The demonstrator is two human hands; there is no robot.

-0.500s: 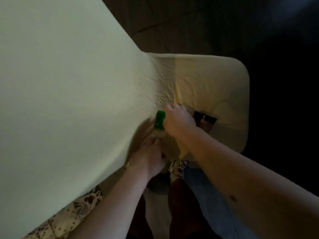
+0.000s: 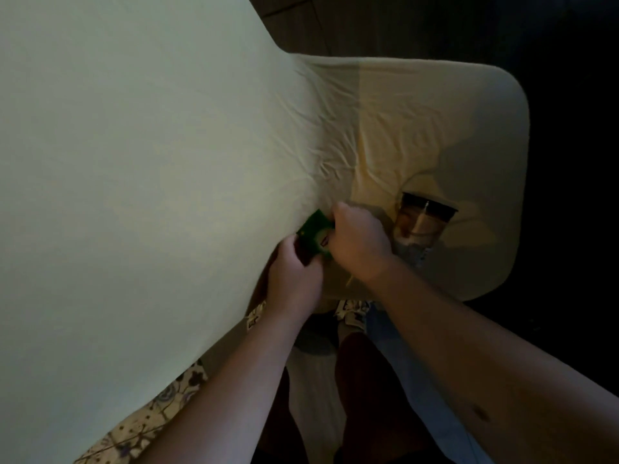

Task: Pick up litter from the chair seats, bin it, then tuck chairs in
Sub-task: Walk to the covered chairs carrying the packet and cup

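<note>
— So where's the green wrapper (image 2: 313, 234)?
— Low on the cloth-covered chair seat (image 2: 418, 128), pinched between both hands. Right hand (image 2: 360, 242) curls over its right edge; left hand (image 2: 294, 279) grips it from below.
— Anything else?
— Just right of the right hand, a dark-rimmed cup (image 2: 422, 219) lies on the seat.

Cream-covered chair seat (image 2: 435, 122), cloth wrinkled toward the backrest (image 2: 134, 162). Lying directly on the seat: 1 clear plastic cup (image 2: 420, 222) with a dark rim, tipped on its side near the front edge. Below, patterned floor (image 2: 150, 416), dimly lit.
</note>
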